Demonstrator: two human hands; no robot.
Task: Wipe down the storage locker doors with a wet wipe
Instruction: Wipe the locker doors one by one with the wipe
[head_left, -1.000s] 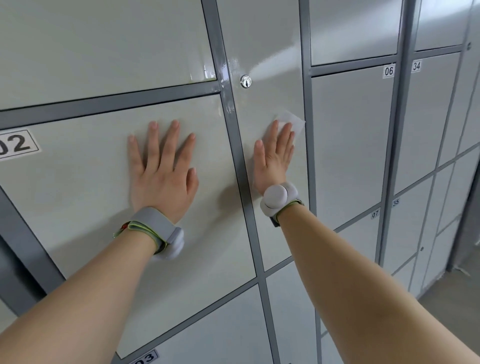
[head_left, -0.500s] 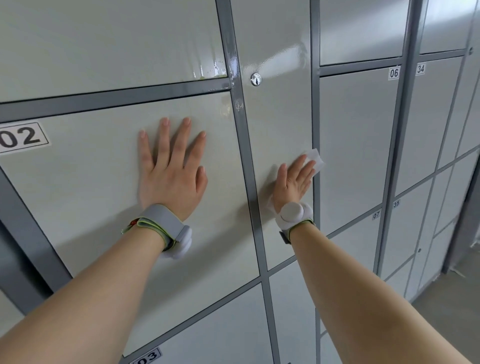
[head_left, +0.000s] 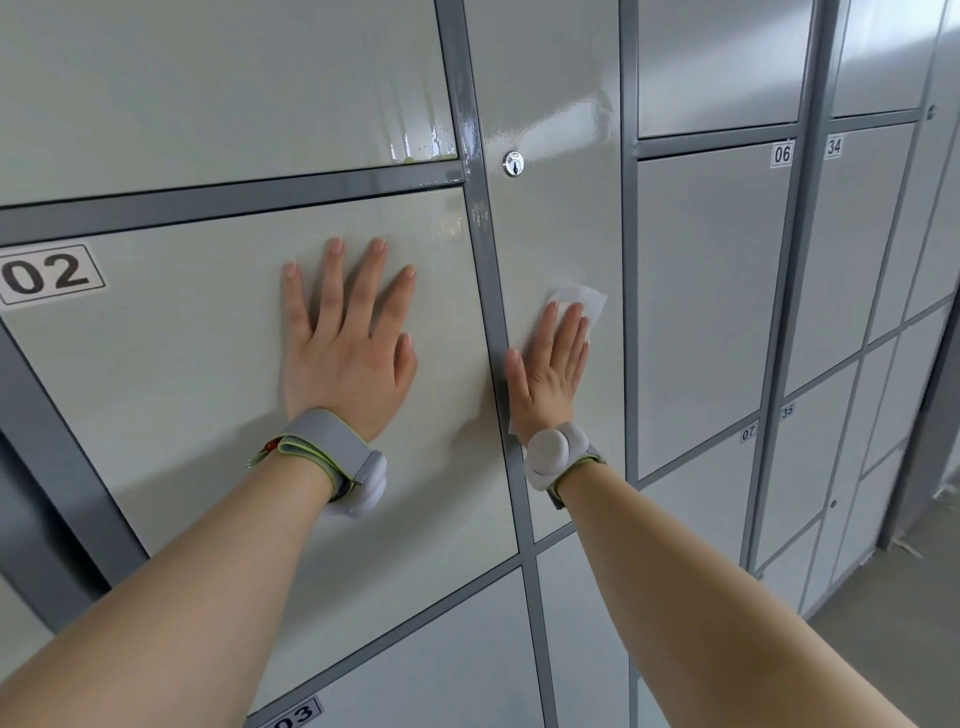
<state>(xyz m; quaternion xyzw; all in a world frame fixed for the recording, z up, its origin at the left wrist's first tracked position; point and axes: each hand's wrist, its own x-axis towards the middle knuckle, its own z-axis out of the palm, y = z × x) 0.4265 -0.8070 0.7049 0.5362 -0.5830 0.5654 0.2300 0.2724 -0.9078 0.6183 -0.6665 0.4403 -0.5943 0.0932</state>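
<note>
- Left hand (head_left: 348, 348): flat on door 02 (head_left: 156, 389), fingers straight and spread. Placement is unchanged from half a second ago.
- Right hand (head_left: 545, 374): fingers straight and close together, pressing the wet wipe (head_left: 584, 299) against the narrow door (head_left: 561, 218) to the right (the one with the keyhole lock (head_left: 513, 163)).
- Wipe: well below the lock, one corner showing past the fingertips.
- Change: half a second ago the right hand sat at this door's right edge, fingers tilted right, the wipe overlapping the right grey post (head_left: 628, 312). It has since shifted left; the fingers point up and the wipe is clear of that post.
</note>
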